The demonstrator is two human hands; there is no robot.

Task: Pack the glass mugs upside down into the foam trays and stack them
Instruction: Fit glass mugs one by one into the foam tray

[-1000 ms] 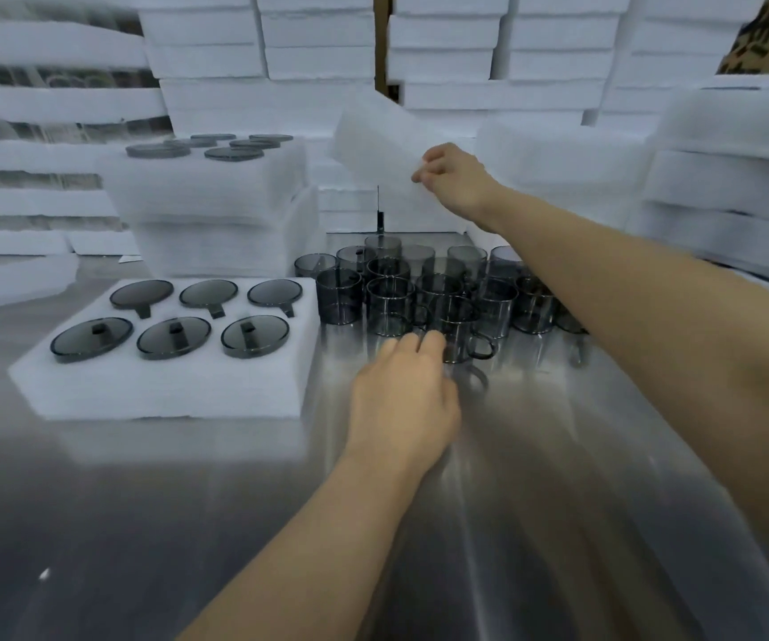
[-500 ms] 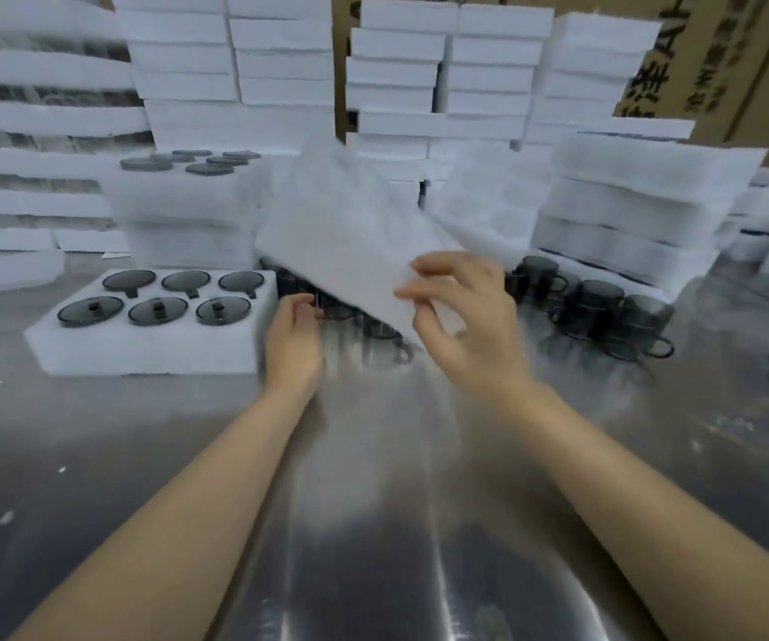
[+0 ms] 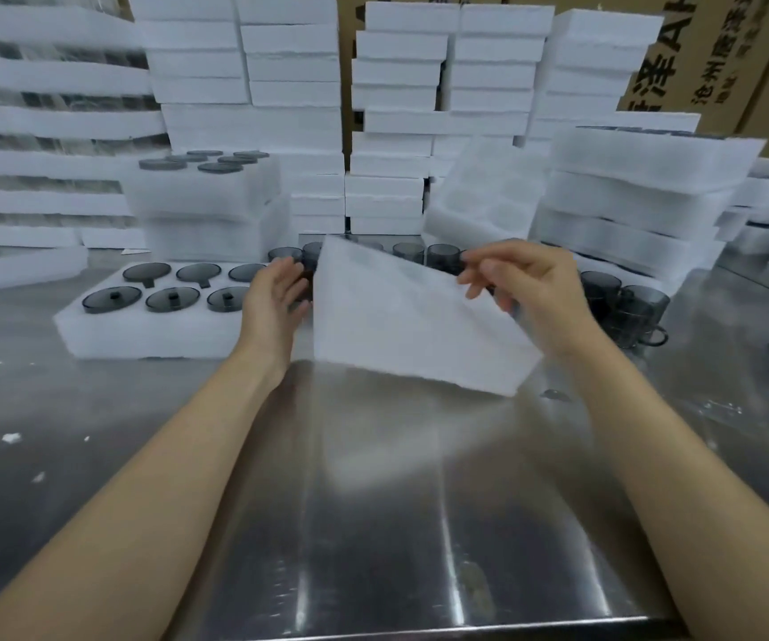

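My right hand (image 3: pixel 526 289) grips the upper right edge of a white foam tray (image 3: pixel 401 326), which hangs tilted just above the steel table. My left hand (image 3: pixel 276 293) is open beside the tray's left edge, fingers straight, apparently not touching it. The tilted tray hides most of the smoky glass mugs (image 3: pixel 442 256) behind it; a few rims show above its top edge. More mugs (image 3: pixel 627 307) stand to the right of my right hand. On the left lies a filled foam tray (image 3: pixel 142 330) with several dark lids in its pockets.
Tall stacks of white foam trays (image 3: pixel 396 108) line the back and both sides. A two-layer foam stack with lids (image 3: pixel 206 201) stands behind the filled tray. Cardboard boxes (image 3: pixel 720 62) rise at the back right. Foam crumbs (image 3: pixel 11 438) dot the steel table (image 3: pixel 396 525).
My right hand has brought the foam tray from the back stacks down toward me, low over the table. My left hand left the mugs and opened beside the tray's left edge.
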